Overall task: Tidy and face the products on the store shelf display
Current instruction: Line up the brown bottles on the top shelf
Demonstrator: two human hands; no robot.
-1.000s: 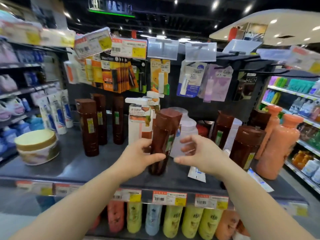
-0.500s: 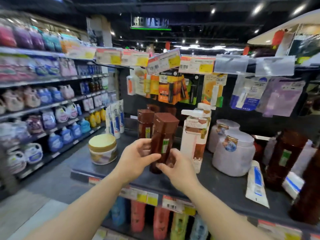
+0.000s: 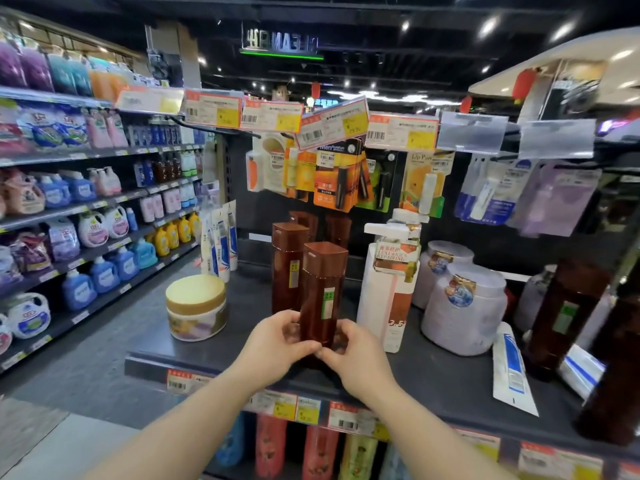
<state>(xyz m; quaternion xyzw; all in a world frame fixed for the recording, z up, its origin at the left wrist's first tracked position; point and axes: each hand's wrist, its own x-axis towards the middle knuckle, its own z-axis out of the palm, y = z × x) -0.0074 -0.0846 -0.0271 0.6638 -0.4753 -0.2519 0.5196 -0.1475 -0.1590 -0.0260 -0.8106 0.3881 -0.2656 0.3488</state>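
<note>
Brown bottle [image 3: 323, 292] with a green label, a cream-lidded jar [image 3: 196, 307], white pump bottle [image 3: 389, 296] on a dark grey shelf [image 3: 450, 386].

The bottle [image 3: 323, 292] stood upright near the front edge of the shelf [image 3: 433, 372], the left hand [image 3: 273, 351] and right hand [image 3: 353, 355] wrapped round its base from either side. Just behind and left of it stood a second bottle [image 3: 288, 268], with more behind that toward the shelf's back edge. The jar [image 3: 196, 306] sat to the left, by the shelf's left edge, tubes [image 3: 220, 240] standing behind it. The pump bottle [image 3: 393, 282] stood right of the held bottle, two tubs [image 3: 462, 306] further right, and a flat tube [image 3: 514, 368] lay before them.
</note>
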